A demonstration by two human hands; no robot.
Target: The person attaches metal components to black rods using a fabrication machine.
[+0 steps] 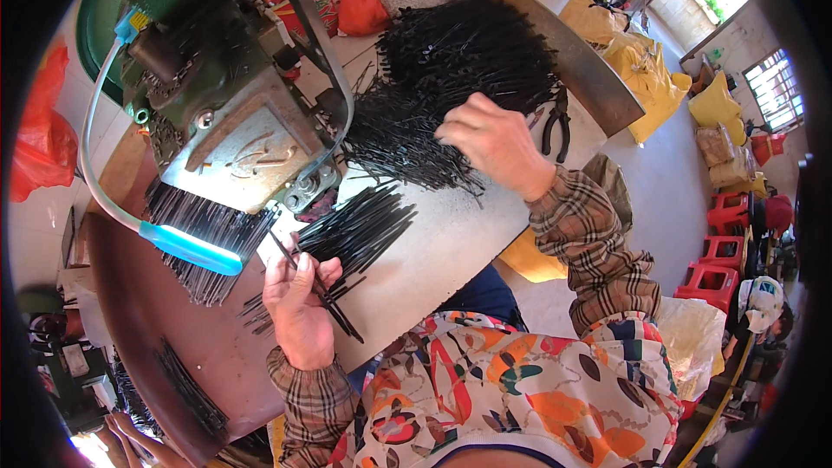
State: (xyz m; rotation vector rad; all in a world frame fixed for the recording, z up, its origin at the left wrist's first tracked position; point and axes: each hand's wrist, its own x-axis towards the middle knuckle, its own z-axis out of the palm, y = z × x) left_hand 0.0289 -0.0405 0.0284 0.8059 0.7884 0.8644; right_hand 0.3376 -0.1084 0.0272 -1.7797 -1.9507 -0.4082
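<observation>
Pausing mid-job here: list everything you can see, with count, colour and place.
Machine: one, green and metal, upper left.
Lamp: one, blue, lower left of machine.
Heap of strips: uncountable, black, upper middle.
Near bundle: uncountable, black, tabletop centre.
Tray bundle: uncountable, black, lower left.
Held strips: a few, black, in left hand.
Pliers: one, black-handled, right of heap.
Tabletop: one, pale, centre.
Tray: one, brown, left.
Red bags: at least two, red, beside machine and far left.
Sacks: several, yellow, upper right.
Stools: at least three, red, right.
Left hand: one, brown plaid sleeve, gripping held strips.
Right hand: one, brown plaid sleeve, at heap's edge.
</observation>
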